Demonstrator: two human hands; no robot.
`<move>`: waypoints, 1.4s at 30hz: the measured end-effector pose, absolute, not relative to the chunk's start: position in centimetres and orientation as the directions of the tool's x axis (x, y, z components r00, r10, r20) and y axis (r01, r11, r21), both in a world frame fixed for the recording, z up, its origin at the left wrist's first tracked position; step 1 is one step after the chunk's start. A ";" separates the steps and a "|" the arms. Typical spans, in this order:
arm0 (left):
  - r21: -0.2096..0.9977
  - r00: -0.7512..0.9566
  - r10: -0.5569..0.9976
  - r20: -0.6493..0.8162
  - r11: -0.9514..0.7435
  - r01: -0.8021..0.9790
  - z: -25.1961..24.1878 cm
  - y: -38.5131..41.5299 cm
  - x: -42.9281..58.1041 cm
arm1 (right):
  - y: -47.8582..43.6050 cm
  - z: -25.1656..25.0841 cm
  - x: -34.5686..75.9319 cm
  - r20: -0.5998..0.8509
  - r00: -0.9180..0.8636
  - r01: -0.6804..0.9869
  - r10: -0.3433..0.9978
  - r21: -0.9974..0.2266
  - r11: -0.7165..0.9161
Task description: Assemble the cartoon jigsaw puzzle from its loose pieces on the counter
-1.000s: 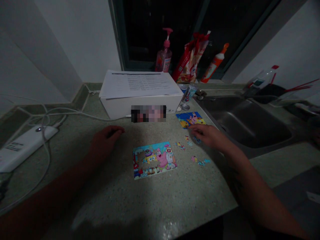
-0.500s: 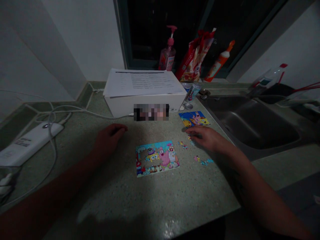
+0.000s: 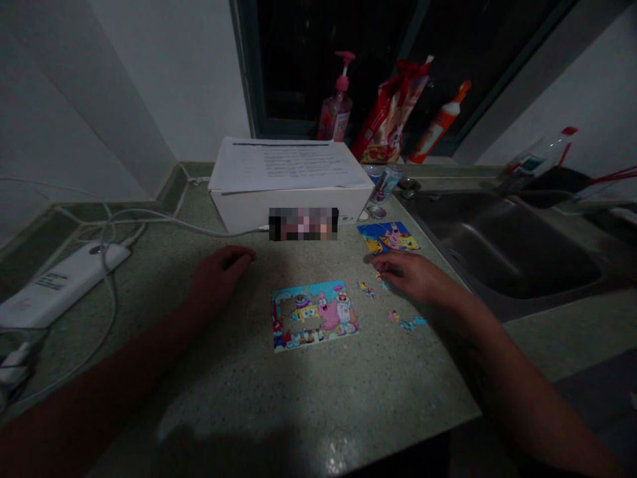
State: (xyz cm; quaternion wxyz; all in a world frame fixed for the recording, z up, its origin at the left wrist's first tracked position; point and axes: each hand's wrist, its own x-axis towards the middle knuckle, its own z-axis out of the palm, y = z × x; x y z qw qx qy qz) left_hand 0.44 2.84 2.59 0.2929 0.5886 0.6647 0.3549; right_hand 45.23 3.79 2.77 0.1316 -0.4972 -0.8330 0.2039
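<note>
A small cartoon jigsaw puzzle [image 3: 313,313] lies partly assembled on the speckled countertop [image 3: 279,398]. My left hand [image 3: 219,273] rests on the counter to the left of it, fingers loosely curled, holding nothing. To the right of the puzzle, my right hand [image 3: 412,275] lies palm down with its fingertips on loose puzzle pieces [image 3: 382,282]. More loose pieces [image 3: 405,322] sit near my right wrist, and another [image 3: 365,288] lies between hand and puzzle. A picture card [image 3: 388,237] with the same cartoon lies just beyond my right hand.
A white box [image 3: 288,199] topped with printed paper stands behind the puzzle. A steel sink [image 3: 502,245] is to the right. A pink pump bottle [image 3: 336,106], a red bag [image 3: 391,113] and an orange bottle [image 3: 438,123] line the window sill. A white power strip [image 3: 60,282] with cables lies left.
My right hand has drawn slightly back toward me over the loose pieces. The view has shifted a little. My left hand has stayed put.
</note>
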 end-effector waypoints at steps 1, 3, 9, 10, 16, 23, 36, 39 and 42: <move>0.816 -0.134 0.991 0.027 0.056 0.576 2.6 2.8 0.4 | 3.8 2.8 45.2 0.016 -0.467 0.776 0.884 -0.472 0.419; 0.816 -0.130 0.991 0.024 0.056 0.575 2.7 2.9 0.5 | 3.8 2.8 45.3 0.014 -0.459 0.780 0.888 -0.473 0.411; 0.817 -0.145 0.989 0.003 0.081 0.571 3.1 2.8 0.6 | 3.8 2.6 45.3 0.024 -0.443 0.788 0.896 -0.466 0.403; 0.819 -0.145 0.989 0.002 0.082 0.568 3.1 2.8 0.6 | 3.8 2.7 45.3 0.025 -0.444 0.790 0.896 -0.462 0.404; 0.832 -0.150 0.989 0.012 0.074 0.550 3.0 2.8 0.6 | 3.7 3.1 45.1 0.012 -0.445 0.793 0.895 -0.460 0.400; 0.827 -0.139 0.990 0.002 0.076 0.557 3.0 2.7 0.5 | 3.8 3.1 45.4 0.030 -0.453 0.796 0.891 -0.437 0.420; 0.829 -0.136 0.991 0.018 0.061 0.557 3.0 2.7 0.5 | 3.6 3.3 45.2 0.034 -0.438 0.798 0.898 -0.445 0.406; 0.829 -0.131 0.991 0.016 0.060 0.556 2.9 2.7 0.5 | 3.6 3.3 45.1 0.020 -0.434 0.797 0.901 -0.457 0.394; 0.831 -0.133 0.991 0.007 0.068 0.552 2.8 2.7 0.5 | 3.5 3.2 45.1 0.015 -0.429 0.794 0.903 -0.470 0.385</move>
